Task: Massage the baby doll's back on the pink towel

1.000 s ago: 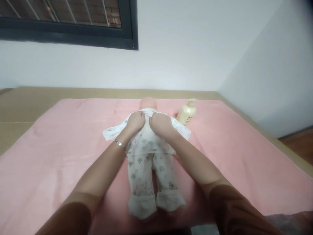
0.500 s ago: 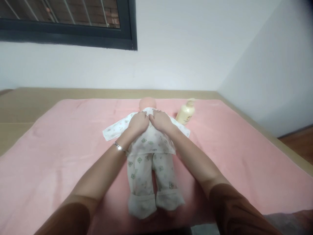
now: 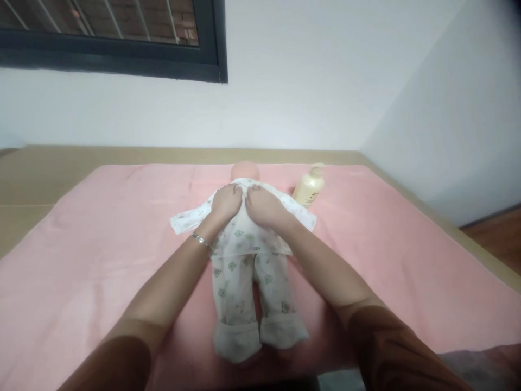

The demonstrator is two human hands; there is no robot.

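Note:
A baby doll (image 3: 245, 170) with a bald head lies stretched out on a pink cloth (image 3: 122, 260), its head at the far end and no face showing. It wears a white patterned shirt (image 3: 244, 239) and matching trousers (image 3: 236, 288) with turned-up cuffs. On the shirt's upper left part is my left hand (image 3: 227, 202), fingers curled into the fabric. Mirroring it on the right, my right hand (image 3: 264, 205) is closed with fingers bent against the shirt. A narrow strip of shirt shows between them. Both sets of fingertips are partly hidden.
A cream pump bottle (image 3: 309, 187) stands beyond the doll's right sleeve. Behind the cloth run a wooden edge (image 3: 195, 155) and a white wall (image 3: 293, 87). A dark-framed window (image 3: 211, 60) is at upper left. Grey fabric lies at the lower right.
My fingers have curled in more tightly on the shirt. The gap between my hands has widened slightly, the left hand shifting a little left. Doll and bottle stay put.

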